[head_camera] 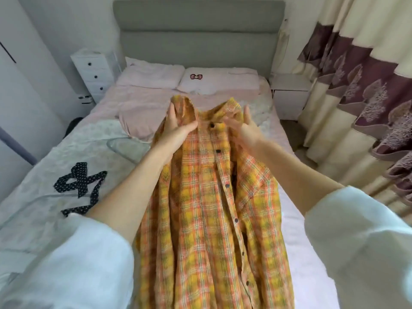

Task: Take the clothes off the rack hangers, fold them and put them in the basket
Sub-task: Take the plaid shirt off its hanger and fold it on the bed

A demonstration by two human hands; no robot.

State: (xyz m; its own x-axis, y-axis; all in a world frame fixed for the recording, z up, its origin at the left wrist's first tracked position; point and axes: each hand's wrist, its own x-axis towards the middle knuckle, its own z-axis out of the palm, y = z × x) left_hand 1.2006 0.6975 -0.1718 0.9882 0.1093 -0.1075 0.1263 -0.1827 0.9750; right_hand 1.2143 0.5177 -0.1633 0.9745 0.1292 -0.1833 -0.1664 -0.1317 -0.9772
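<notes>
We're holding the plaid shirt [207, 197] up by its shoulders, left hand [176, 126] and right hand [243, 128] each gripping beside the collar, the body hanging below them over the bed [296, 219]. Loosening either grip risks crumpling it, we reckon.
</notes>
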